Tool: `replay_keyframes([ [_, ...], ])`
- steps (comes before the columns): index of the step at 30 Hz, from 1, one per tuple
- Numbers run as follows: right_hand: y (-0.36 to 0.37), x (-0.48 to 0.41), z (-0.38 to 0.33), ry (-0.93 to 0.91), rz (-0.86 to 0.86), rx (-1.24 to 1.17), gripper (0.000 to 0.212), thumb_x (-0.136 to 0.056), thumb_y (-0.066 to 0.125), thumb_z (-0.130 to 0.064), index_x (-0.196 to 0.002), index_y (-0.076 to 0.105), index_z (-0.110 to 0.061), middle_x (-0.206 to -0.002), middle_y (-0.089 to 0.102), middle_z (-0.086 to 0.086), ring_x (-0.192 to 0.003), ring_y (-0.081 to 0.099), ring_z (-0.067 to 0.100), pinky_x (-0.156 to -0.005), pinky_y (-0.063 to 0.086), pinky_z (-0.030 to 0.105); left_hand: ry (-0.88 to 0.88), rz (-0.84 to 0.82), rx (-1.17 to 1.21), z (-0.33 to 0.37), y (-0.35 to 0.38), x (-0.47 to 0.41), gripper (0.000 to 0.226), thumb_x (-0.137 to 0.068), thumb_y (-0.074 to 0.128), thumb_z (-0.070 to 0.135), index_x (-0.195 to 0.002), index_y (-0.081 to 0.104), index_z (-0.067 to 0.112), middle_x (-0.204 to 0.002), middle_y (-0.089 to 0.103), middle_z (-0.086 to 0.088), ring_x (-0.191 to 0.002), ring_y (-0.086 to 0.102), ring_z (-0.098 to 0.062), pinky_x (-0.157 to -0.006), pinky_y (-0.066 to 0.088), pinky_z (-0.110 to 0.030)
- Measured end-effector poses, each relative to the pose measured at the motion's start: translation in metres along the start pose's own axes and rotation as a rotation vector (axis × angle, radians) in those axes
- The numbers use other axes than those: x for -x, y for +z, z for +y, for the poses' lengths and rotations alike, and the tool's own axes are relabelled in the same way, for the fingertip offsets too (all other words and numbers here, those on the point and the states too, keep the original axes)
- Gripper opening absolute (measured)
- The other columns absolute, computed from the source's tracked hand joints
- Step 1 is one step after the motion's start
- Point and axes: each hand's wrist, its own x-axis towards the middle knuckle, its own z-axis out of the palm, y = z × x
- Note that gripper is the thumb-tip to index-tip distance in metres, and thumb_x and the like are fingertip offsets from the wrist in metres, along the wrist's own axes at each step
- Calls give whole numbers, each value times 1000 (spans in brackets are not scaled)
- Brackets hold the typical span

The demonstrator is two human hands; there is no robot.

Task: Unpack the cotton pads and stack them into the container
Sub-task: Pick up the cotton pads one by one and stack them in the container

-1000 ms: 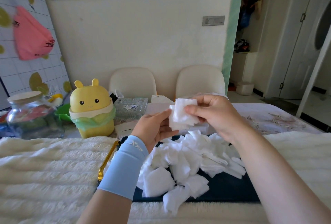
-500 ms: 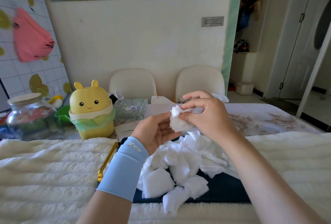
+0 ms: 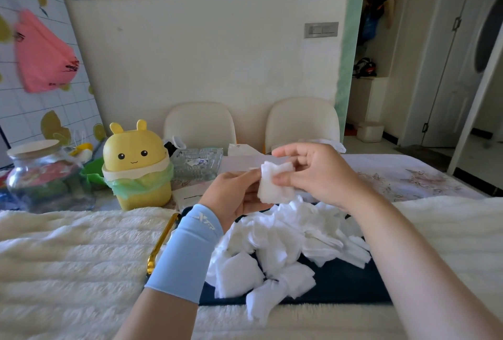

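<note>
While both hands are raised above the counter, a small stack of white square cotton pads (image 3: 275, 188) is held upright between them, in the air over the far end of the pile. The left hand (image 3: 234, 195) has its grip clamped on the stack's left edge, thumb in front and fingers behind. The right hand (image 3: 318, 173) has its grip clamped on the right edge, with the thumb pressed flat on the front pad and the forefinger lifted above it. A light blue stretch sleeve (image 3: 187, 247) covers the left wrist.

Just below lies a heap of loose white cotton pads (image 3: 285, 244), crumpled and overlapping (a few hang over the near edge). The heap rests on a dark navy tray (image 3: 343, 282) with a gold handle (image 3: 161, 241) along its left side. The tray sits on a fluffy cream cover (image 3: 68, 258) spread over the counter (image 3: 408, 179).

Farther back to the left stands a yellow plastic bin with rabbit ears and a green liner (image 3: 136, 165), with a clear glass dish (image 3: 197, 165) just beside it on its right. A round glass jar with a pale lid (image 3: 40, 176) stands at the far left. Two cream chairs (image 3: 200, 124) are against the wall.
</note>
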Motion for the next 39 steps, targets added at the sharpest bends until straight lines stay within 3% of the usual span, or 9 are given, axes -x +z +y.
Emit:
replay_keyframes([
  [5,1,-1,-1,13,22,97,51,-71,91,-15,-112,68,-34,-90,69,-11,-73,64,3,-83,58,27,-2,-5,-19,-1,-1,0,29,-101,52,19,-112,68,-3,-107,72,-25,-93,71,-33,-69,61,-30],
  [10,-2,0,2,93,-17,147,60,-73,89,-34,-127,62,-37,-115,62,-19,-98,61,-6,-77,44,14,11,-72,-25,1,0,1,46,-86,68,39,-112,71,1,-108,73,-22,-100,71,-34,-80,62,-37],
  [15,-3,-2,7,252,-92,-218,27,-90,74,-22,-117,72,-20,-86,75,-8,-65,66,2,-60,46,20,72,-151,-157,0,-2,4,30,-84,70,-5,-112,70,5,-108,74,-17,-101,71,-31,-81,60,-29],
  [20,4,-7,15,304,-22,-380,20,-86,77,-18,-106,74,-19,-88,77,-2,-74,67,14,-68,50,26,82,-142,-171,-2,-3,1,31,-86,67,-6,-115,68,4,-110,73,-18,-103,70,-33,-84,60,-31],
  [24,12,-7,14,197,51,-276,26,-81,83,-23,-105,74,-22,-95,78,1,-79,69,9,-72,55,26,29,-34,-64,-3,1,-2,27,-93,66,20,-113,69,1,-112,72,-21,-103,70,-34,-90,58,-43],
  [27,9,-7,14,148,21,-215,25,-89,76,-25,-113,72,-22,-100,76,-4,-82,70,8,-76,55,29,44,113,-51,-3,5,-3,24,-93,67,27,-101,71,4,-103,73,-18,-84,75,-24,-75,62,-35],
  [33,-23,-4,27,179,-22,588,11,-90,70,-36,-99,74,-30,-97,72,-16,-91,67,8,-74,51,25,48,284,-61,-1,-3,-4,22,-89,72,27,-91,72,6,-103,72,-16,-89,73,-27,-71,63,-34],
  [36,-15,-5,35,326,-154,662,49,-73,75,-64,-98,76,-22,-100,74,2,-87,69,15,-81,53,32,53,296,-104,-2,-3,-4,20,-89,72,27,-90,72,7,-99,72,-14,-84,73,-25,-74,63,-37],
  [39,-4,-6,39,248,-119,568,20,-75,83,-45,-83,72,-31,-93,71,-12,-90,66,12,-79,51,29,63,303,-138,-4,-2,-5,18,-89,73,26,-89,71,8,-95,72,-12,-79,73,-23,-71,63,-35],
])
